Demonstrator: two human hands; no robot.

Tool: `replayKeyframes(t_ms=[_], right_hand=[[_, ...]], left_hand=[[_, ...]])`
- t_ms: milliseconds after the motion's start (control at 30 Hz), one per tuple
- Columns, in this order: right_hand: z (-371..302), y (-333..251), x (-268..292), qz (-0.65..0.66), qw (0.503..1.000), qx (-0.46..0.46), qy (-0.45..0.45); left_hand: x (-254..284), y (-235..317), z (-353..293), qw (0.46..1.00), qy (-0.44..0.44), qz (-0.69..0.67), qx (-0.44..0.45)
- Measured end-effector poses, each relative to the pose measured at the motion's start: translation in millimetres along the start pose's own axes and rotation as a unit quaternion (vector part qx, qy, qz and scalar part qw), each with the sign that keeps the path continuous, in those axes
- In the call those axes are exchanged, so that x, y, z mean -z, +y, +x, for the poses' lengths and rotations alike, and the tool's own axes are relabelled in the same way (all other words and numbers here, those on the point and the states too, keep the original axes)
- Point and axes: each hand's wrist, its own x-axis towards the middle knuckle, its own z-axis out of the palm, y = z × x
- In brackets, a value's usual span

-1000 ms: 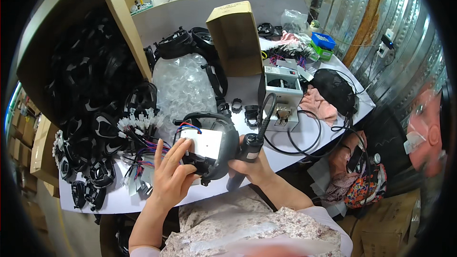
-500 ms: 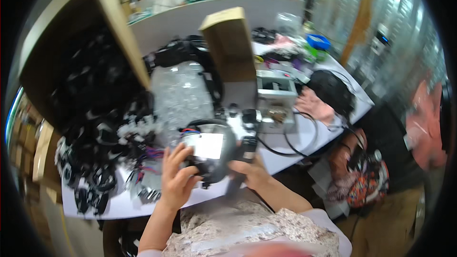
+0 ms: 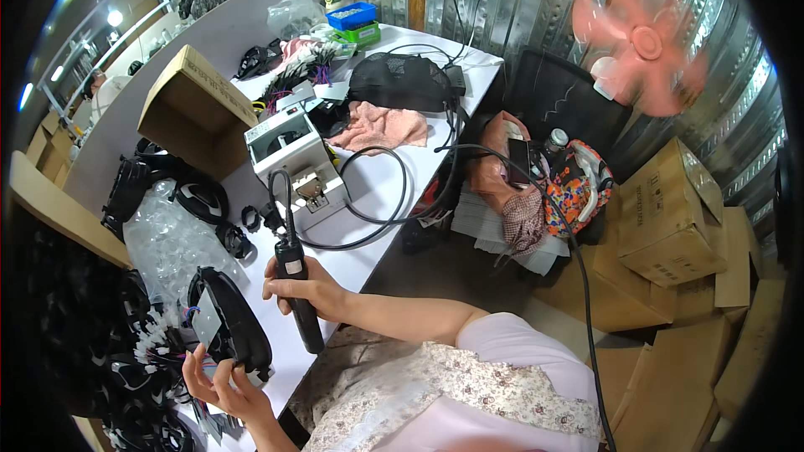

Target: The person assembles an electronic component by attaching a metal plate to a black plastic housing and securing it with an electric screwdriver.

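My left hand (image 3: 224, 389) grips the lower edge of a curved black plastic housing (image 3: 243, 322), its thumb and fingers around the rim. A pale flat panel (image 3: 207, 318) and a few thin wires show on the housing's left side. In my right hand (image 3: 316, 289) is a black corded electric screwdriver (image 3: 293, 264), held upright and slightly tilted, with its cable curving over from the top. Beyond it stands a white box-shaped screw feeder (image 3: 300, 169) with a brass-coloured part at its front.
Bagged clear plastic (image 3: 172, 230) and black parts crowd the table's left side. An open cardboard box (image 3: 201, 109) lies behind. A pink cloth (image 3: 381, 125), black mesh bag (image 3: 400, 81) and blue bin (image 3: 352, 16) sit farther back. A pink fan (image 3: 645, 42) and cartons (image 3: 670, 218) are at the right.
The view has swung to the right, bringing the fan and cartons in. The housing has turned so its side faces me, still in my left hand. My right hand still holds the screwdriver.
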Motion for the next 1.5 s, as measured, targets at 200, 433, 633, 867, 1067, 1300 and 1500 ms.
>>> replayKeyframes(t_ms=[200,433,633,867,1067,1300,1500], right_hand=[[12,22,4,0.018,0.996,-0.012,0.088],[16,25,25,0.072,0.995,-0.017,0.060],[18,30,30,0.107,0.994,-0.013,0.009],[24,30,34,0.136,0.990,-0.020,0.006],[26,35,42,0.065,0.993,-0.002,0.095],[24,32,26,-0.029,0.991,0.018,0.133],[22,30,20,-0.079,0.984,0.026,0.156]], left_hand=[[4,-2,-3,0.999,0.040,-0.026,0.002],[5,7,-1,0.997,0.034,-0.065,0.009],[15,5,-4,0.999,0.043,-0.033,-0.004],[15,-2,-7,0.998,0.046,-0.039,0.004],[13,-4,-10,0.996,0.055,-0.071,0.019],[16,-3,-19,0.995,0.066,-0.062,0.044],[21,-2,-19,0.995,0.065,-0.064,0.047]])
